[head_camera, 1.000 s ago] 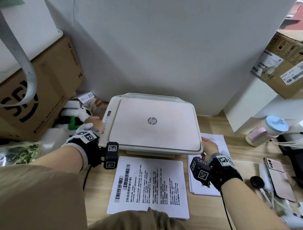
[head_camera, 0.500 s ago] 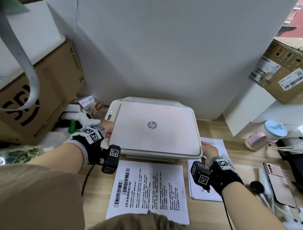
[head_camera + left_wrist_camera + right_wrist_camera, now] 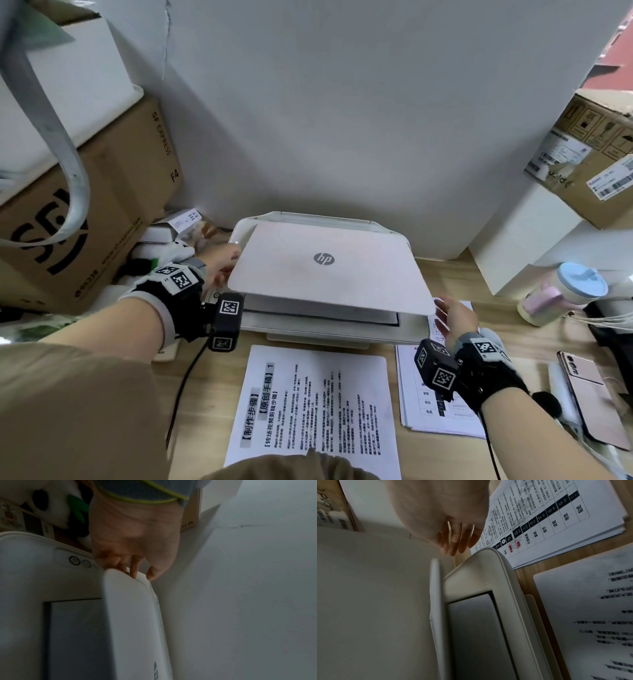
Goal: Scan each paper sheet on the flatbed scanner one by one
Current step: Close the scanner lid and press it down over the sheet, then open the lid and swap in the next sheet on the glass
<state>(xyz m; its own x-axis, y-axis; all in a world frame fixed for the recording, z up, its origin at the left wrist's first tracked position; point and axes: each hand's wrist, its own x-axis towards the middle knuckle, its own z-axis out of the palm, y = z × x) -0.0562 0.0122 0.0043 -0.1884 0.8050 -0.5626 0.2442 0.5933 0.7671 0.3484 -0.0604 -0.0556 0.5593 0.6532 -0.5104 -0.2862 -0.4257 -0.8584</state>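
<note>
The scanner lid (image 3: 329,270), shut a second ago, is now raised off the glass (image 3: 479,635) by the left hand (image 3: 133,539), fingers clamped on its corner, right hand (image 3: 454,317) fingers apart beside it, so the sheet (image 3: 315,407) on the table can be loaded.

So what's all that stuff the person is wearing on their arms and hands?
Each wrist carries a black strap with grey-white trim and square black-and-white code tags, plus a small black box bearing the same tags. A thin black cable runs from each. The left hand and right hand are bare; olive-tan sleeves cover the upper arms.
</note>
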